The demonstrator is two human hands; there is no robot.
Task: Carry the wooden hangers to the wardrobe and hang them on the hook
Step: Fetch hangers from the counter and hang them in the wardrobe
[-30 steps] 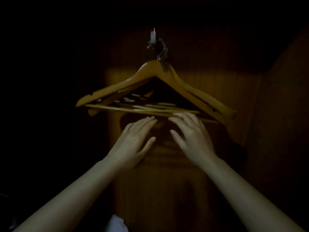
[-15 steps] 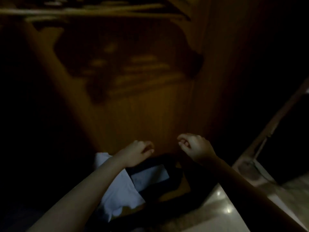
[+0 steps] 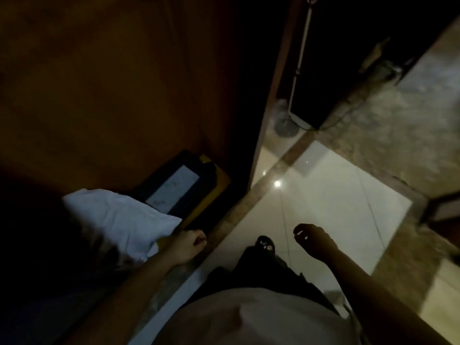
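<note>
Neither the wooden hangers nor the hook showed in the dim downward view. The left hand (image 3: pixel 189 245) hung at the edge of the brown wooden wardrobe (image 3: pixel 112 83), just beside a crumpled white cloth (image 3: pixel 119 217) on its floor. The right hand (image 3: pixel 312 241) hung over the pale glossy floor tiles (image 3: pixel 323 195). Each grip was loosely curled and empty. With nothing carried, the hanging step was probably done, or another load remained to fetch; the view could not settle which.
</note>
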